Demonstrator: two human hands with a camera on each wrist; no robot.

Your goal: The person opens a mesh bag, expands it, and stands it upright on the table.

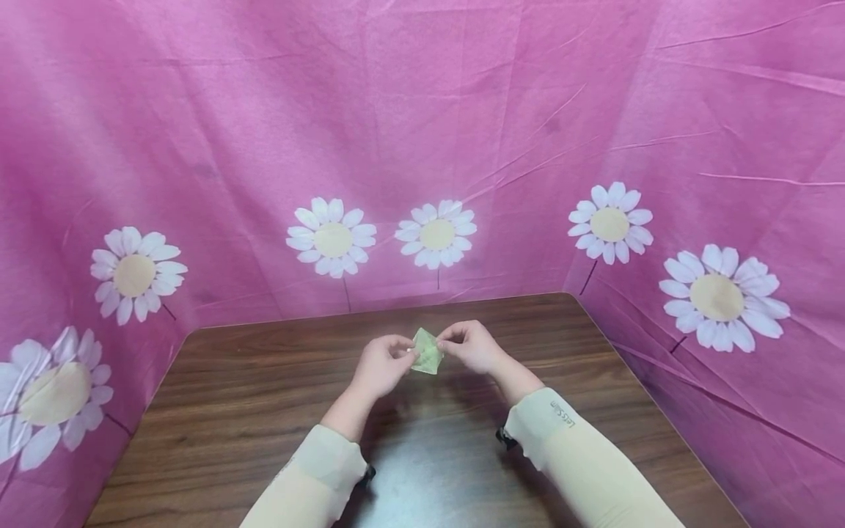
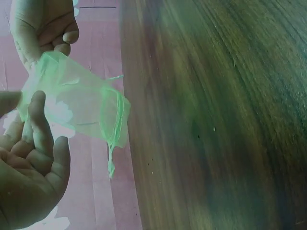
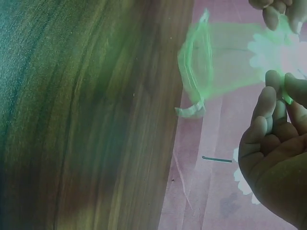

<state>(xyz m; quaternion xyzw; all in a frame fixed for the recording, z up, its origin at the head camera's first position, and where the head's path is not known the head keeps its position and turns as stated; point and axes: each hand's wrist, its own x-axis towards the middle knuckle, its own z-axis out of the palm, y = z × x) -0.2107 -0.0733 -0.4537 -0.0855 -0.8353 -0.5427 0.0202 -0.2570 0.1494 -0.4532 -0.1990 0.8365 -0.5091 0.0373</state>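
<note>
A small sheer green drawstring pouch [image 1: 427, 352] hangs between my two hands above the table. My left hand [image 1: 386, 363] pinches one side of it between thumb and fingers, and my right hand [image 1: 474, 345] pinches the opposite side. In the left wrist view the pouch [image 2: 79, 96] is spread out, with its gathered cord end pointing away from the fingers. The right wrist view shows the same pouch [image 3: 225, 60] stretched between the fingertips, a cord tail dangling at its gathered end. The cloth is see-through, and no contents show through it.
Beneath the hands lies a dark wood-grain table [image 1: 264, 396] with rounded far corners. Pink cloth [image 1: 422, 110] printed with white daisies hangs behind it and along both sides. Pale sleeves [image 1: 581, 447] cover the forearms, with dark bands under the wrists.
</note>
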